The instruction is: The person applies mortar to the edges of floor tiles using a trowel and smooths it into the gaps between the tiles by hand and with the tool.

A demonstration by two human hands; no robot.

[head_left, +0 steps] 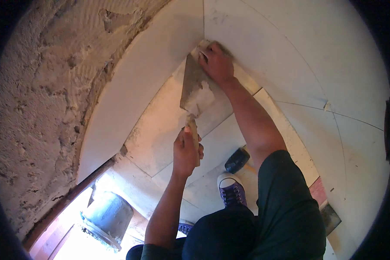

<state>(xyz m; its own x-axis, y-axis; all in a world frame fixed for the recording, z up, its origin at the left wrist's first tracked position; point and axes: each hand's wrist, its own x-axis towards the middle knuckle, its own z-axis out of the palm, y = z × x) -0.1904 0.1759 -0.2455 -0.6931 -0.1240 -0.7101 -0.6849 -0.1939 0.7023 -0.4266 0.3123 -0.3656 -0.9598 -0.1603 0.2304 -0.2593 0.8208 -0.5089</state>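
Observation:
My left hand (186,149) is wrapped round the handle of a pointed trowel (193,78). Its grey triangular blade points away from me toward the corner, with a pale lump of mortar (200,99) on it. Beyond the blade, my right hand (219,65) reaches into the corner where two tiled walls meet. The fingers of that hand are curled inward near the blade's tip, low against the walls. What they grip, if anything, is too hidden to name.
A black-headed rubber mallet (237,160) lies on the tiled floor (214,141) by my purple shoe (232,190). At lower left, a grey bucket (108,214) stands in bright light. Rough bare wall (43,108) rises on the left above white tiles (130,86); more tiles (299,65) cover the right wall.

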